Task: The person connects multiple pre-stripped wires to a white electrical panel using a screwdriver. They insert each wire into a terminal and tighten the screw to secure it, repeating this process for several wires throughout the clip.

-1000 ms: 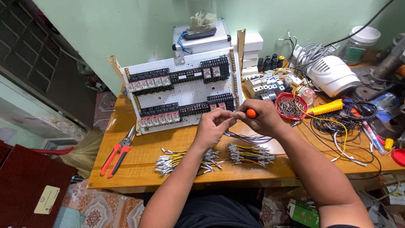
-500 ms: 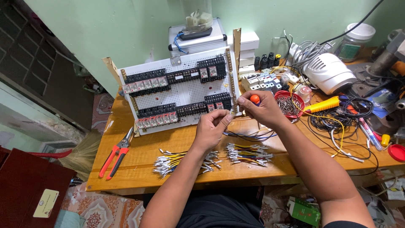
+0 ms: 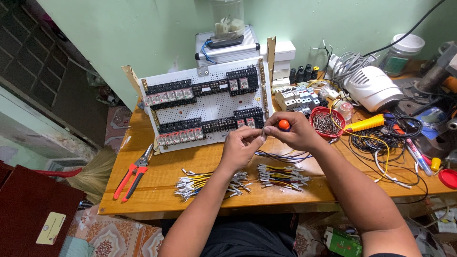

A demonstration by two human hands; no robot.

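From the head camera, you look down at a wooden table (image 3: 157, 190) by a green wall. Your two hands meet in the middle, just in front of a white panel board (image 3: 207, 107) that leans back and has rows of black blocks on it.

Your right hand (image 3: 293, 133) is curled shut around a small tool with an orange round end (image 3: 284, 124). The orange end pokes up between your thumb and fingers. The rest of the tool is hidden in your hand.

Your left hand (image 3: 240, 147) is pinched narrow, fingertips together, right at the tip of the tool. It seems to hold something thin there, but it is too small to tell what. The two hands touch each other.

Thin wires (image 3: 281, 156) hang down under your right hand and lie on the table.

Nearer to you sit two heaps of short wires with white ends. One heap (image 3: 204, 183) is under your left arm, and the other heap (image 3: 281, 176) is just beside it on the right.

Red pliers (image 3: 133, 171) lie far off to the left, well apart from your hands.

To the right of your right hand is a red bowl (image 3: 326, 123) full of tiny metal bits. Past it lie a yellow tool (image 3: 364, 124) and a mess of black cables (image 3: 385, 140). A white machine (image 3: 373, 88) sits behind them.
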